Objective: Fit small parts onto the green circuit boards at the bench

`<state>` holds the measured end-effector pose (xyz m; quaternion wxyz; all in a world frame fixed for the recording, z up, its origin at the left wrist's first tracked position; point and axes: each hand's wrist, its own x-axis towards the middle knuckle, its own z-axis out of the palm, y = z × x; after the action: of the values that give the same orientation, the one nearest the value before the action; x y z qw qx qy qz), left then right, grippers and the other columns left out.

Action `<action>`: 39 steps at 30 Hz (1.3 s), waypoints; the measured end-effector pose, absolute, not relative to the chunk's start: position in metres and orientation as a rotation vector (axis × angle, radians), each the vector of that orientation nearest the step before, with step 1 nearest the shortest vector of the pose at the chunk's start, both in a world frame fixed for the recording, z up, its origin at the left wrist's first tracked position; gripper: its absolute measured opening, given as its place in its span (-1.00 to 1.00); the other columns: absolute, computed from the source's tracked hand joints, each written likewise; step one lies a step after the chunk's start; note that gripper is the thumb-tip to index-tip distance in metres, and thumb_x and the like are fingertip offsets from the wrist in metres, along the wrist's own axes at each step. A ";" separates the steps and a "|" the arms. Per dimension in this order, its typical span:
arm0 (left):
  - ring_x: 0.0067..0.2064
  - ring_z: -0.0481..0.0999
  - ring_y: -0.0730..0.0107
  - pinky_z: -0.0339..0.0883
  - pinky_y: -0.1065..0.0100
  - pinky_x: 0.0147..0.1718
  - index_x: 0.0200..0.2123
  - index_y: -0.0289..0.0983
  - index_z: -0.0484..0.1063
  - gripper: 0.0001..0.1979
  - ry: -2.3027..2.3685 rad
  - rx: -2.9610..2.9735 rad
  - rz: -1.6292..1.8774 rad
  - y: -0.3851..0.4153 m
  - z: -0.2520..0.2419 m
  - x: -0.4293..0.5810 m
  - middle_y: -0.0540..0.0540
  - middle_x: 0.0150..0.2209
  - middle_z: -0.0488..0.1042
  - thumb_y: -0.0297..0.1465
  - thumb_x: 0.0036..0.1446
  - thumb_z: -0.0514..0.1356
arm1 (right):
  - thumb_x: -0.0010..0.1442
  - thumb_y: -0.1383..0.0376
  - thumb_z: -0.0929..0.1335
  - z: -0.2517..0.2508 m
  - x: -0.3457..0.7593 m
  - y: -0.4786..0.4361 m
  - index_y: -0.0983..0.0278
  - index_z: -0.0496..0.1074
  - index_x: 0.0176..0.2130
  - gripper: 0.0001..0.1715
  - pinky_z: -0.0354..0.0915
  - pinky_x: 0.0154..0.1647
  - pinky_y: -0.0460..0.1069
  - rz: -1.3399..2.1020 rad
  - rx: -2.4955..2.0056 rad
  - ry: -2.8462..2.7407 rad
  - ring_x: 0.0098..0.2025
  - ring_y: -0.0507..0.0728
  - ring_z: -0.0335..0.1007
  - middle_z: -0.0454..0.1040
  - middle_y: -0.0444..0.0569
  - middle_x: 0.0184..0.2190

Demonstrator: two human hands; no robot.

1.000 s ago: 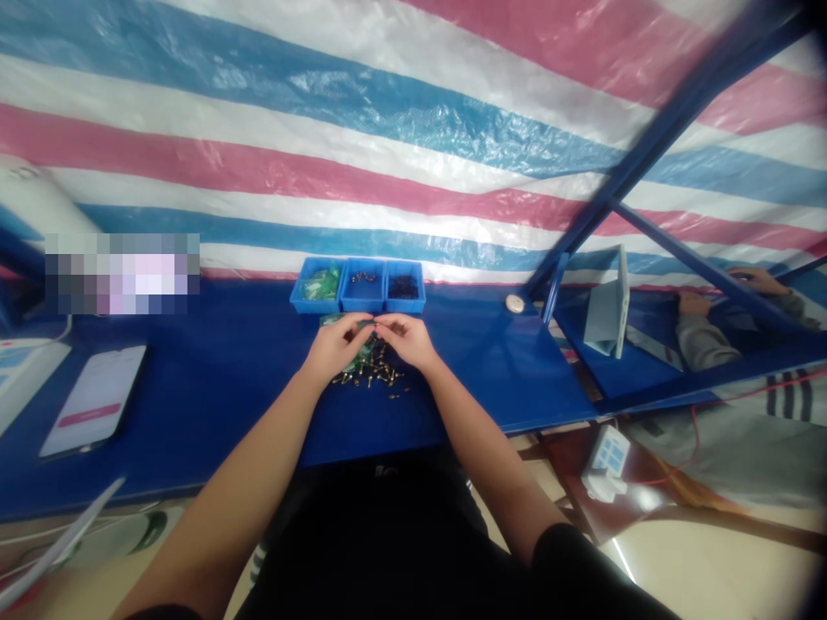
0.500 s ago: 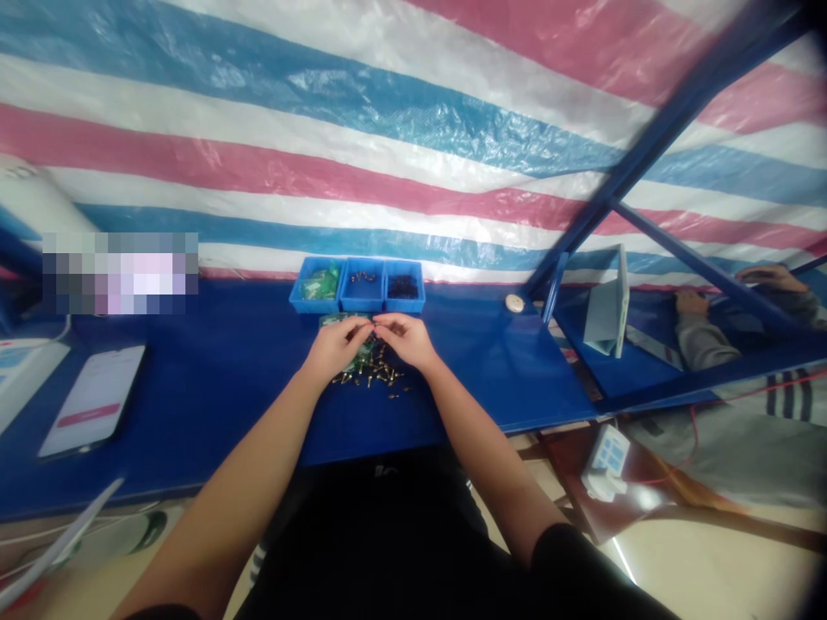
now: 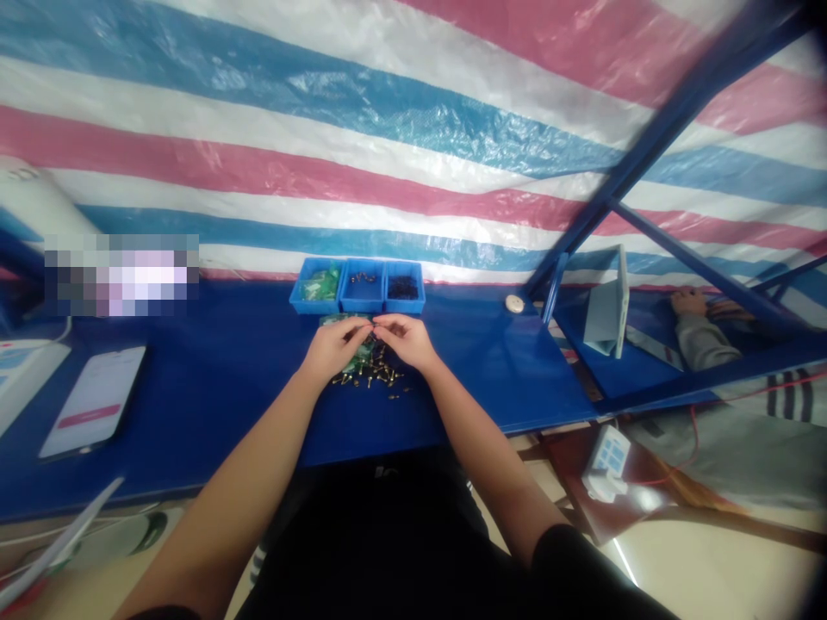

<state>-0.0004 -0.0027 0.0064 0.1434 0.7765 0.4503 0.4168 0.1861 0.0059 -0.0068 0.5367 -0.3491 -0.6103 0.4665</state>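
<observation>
Along the back of the counter (image 3: 245, 387), three bins (image 3: 363, 305) side by side: bags (image 3: 321, 284), apparently, in the left one, small parts (image 3: 363, 277) in the middle one, more parts (image 3: 404, 287) in the right one. Before them, a loose pile of small pieces (image 3: 382, 374), beneath the left hand (image 3: 334, 346) and right hand (image 3: 408, 341). Far left, a phone (image 3: 96, 400); right of the bins, near the back edge, a disc (image 3: 515, 303).

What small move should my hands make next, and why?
Perhaps ease the right hand slightly away from the left hand: they're so close together by the small metal parts that anything between them is hard to make out.
</observation>
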 end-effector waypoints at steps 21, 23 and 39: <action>-0.22 0.58 0.35 0.39 0.40 -0.18 -0.20 -0.21 0.55 -0.74 1.299 2.302 1.226 -0.002 0.006 0.000 -0.06 -0.18 0.61 -0.21 0.27 0.14 | 0.03 0.07 0.49 -0.006 0.186 0.005 0.27 0.56 -0.13 -0.55 0.45 -0.16 0.02 1.147 -0.847 -1.448 -0.26 0.11 0.54 0.61 0.00 -0.26; -0.20 0.57 0.33 0.38 0.39 -0.17 -0.21 -0.21 0.54 -0.73 1.306 2.311 1.205 -0.003 0.008 0.001 -0.07 -0.19 0.60 -0.20 0.29 0.11 | 0.03 0.07 0.48 -0.006 0.186 0.005 0.27 0.56 -0.14 -0.55 0.45 -0.17 0.02 1.134 -0.868 -1.452 -0.26 0.11 0.53 0.61 0.00 -0.25; -0.20 0.58 0.31 0.41 0.37 -0.17 -0.07 -0.20 0.53 -0.69 1.330 2.240 1.199 -0.004 0.008 0.002 -0.08 -0.13 0.60 -0.17 0.26 0.15 | 0.07 0.10 0.47 0.000 0.187 0.003 0.27 0.57 -0.13 -0.60 0.45 -0.21 0.01 1.127 -0.844 -1.445 -0.32 0.09 0.53 0.61 -0.01 -0.30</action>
<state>0.0016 -0.0036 0.0080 0.1366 0.7737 0.4595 0.4142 0.1874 0.0030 0.0001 0.5329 -0.3540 -0.6061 0.4725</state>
